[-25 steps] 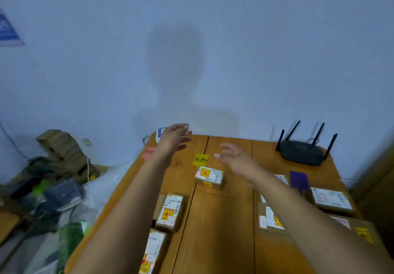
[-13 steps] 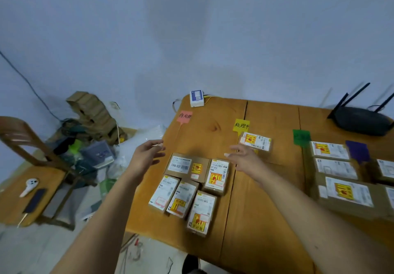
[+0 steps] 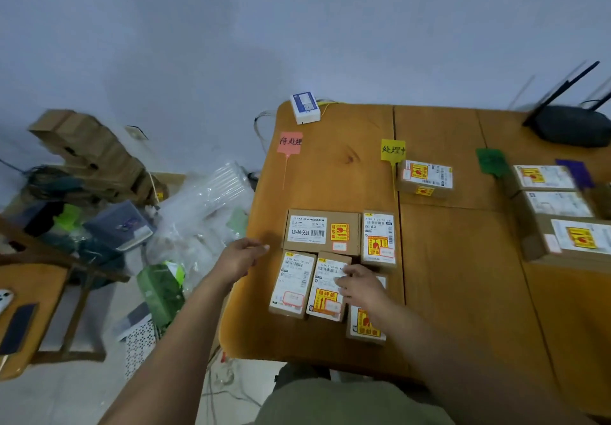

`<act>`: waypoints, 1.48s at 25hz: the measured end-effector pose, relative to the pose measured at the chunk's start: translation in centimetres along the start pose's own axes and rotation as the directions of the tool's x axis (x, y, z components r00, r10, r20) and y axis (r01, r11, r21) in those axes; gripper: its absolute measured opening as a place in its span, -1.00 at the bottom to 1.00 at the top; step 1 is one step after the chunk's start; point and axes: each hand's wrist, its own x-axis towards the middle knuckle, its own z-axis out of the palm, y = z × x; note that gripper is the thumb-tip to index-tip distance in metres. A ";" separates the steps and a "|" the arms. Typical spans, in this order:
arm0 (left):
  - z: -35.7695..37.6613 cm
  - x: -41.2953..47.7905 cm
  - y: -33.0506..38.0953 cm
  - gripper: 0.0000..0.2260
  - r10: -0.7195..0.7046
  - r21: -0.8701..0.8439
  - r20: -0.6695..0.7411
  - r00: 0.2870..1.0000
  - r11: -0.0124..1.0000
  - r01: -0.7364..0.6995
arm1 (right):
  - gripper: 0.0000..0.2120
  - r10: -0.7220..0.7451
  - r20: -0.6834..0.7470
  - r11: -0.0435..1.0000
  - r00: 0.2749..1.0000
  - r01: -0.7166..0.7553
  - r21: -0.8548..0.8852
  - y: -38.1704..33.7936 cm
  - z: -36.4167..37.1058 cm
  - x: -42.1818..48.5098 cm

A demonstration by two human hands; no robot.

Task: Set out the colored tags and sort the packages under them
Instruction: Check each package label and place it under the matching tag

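Observation:
Four tags lie along the far side of the wooden table (image 3: pixel 456 292): a pink tag (image 3: pixel 290 142), a yellow tag (image 3: pixel 392 150), a green tag (image 3: pixel 491 161) and a purple tag (image 3: pixel 575 171). One package (image 3: pixel 425 178) sits beside the yellow tag. Several cardboard packages cluster at the near left, the largest (image 3: pixel 321 232) at their far side. My left hand (image 3: pixel 239 259) hovers at the table's left edge, fingers loosely curled, holding nothing. My right hand (image 3: pixel 358 284) rests its fingertips on a small package (image 3: pixel 327 287) in the cluster's middle.
Three stacked-in-a-row packages (image 3: pixel 558 203) lie at the right under the green and purple tags. A black router (image 3: pixel 573 127) and a small white box (image 3: pixel 305 107) stand at the table's back. Left of the table the floor holds plastic bags (image 3: pixel 205 213), cartons and a wooden chair.
The view has swung down and left toward the package cluster. My right hand came back from near the yellow tag onto the middle small package. My left hand lowered to the table's left edge.

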 end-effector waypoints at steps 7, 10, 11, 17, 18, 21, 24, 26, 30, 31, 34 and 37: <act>3.0 3.3 -4.9 -0.87 -0.106 0.097 0.200 0.974 0.991 0.089 | -0.47 0.020 -0.244 0.978 0.970 -0.070 -0.198 1.3 4.9 1.4; 4.1 3.7 -6.2 -0.92 -0.169 0.086 0.314 0.934 0.985 0.149 | -0.38 0.052 -0.311 0.948 0.949 -0.145 -0.284 1.4 5.6 1.6; 4.2 3.8 -6.5 -0.94 -0.183 0.077 0.331 0.926 0.983 0.166 | -0.36 0.064 -0.319 0.946 0.946 -0.159 -0.282 1.3 5.9 1.7; 3.8 4.1 -7.0 -0.69 -0.215 0.022 0.373 0.902 0.974 0.223 | -0.48 0.094 -0.300 0.993 0.949 -0.111 -0.042 1.6 6.2 2.5; 3.6 4.0 -7.0 -0.63 -0.217 0.017 0.381 0.899 0.973 0.228 | -0.48 0.090 -0.297 0.995 0.951 -0.095 -0.001 1.7 6.0 2.4; 2.2 3.9 -6.6 -0.42 -0.206 0.025 0.431 0.878 0.976 0.217 | -0.38 0.057 -0.332 0.996 0.941 -0.029 0.087 2.1 5.2 2.4; 0.7 3.0 -4.9 -0.30 -0.161 -0.043 0.488 0.858 0.977 0.208 | -0.50 -0.018 -0.310 0.939 0.950 0.123 0.322 1.5 3.9 1.4; 0.3 2.0 -2.6 -0.24 -0.086 -0.136 0.479 0.873 0.976 0.171 | -0.59 -0.084 -0.269 0.854 0.959 0.209 0.476 0.0 2.7 0.0; 1.1 -0.6 6.6 -0.16 0.159 -0.355 0.288 0.944 0.934 -0.049 | -0.67 -0.290 -0.309 0.690 0.906 0.422 0.588 -5.4 -2.1 -3.6; 1.6 -1.3 9.5 -0.19 0.229 -0.409 0.221 0.948 0.904 -0.123 | -0.66 -0.339 -0.324 0.650 0.883 0.469 0.598 -7.1 -3.6 -4.5; 3.4 -3.6 17.8 -0.39 0.398 -0.559 0.040 0.916 0.769 -0.310 | -0.63 -0.463 -0.366 0.567 0.807 0.587 0.578 -11.6 -8.7 -7.5; 5.8 -5.9 24.7 -0.56 0.483 -0.607 -0.103 0.870 0.662 -0.439 | -0.66 -0.566 -0.395 0.521 0.723 0.686 0.508 -15.0 -13.8 -10.3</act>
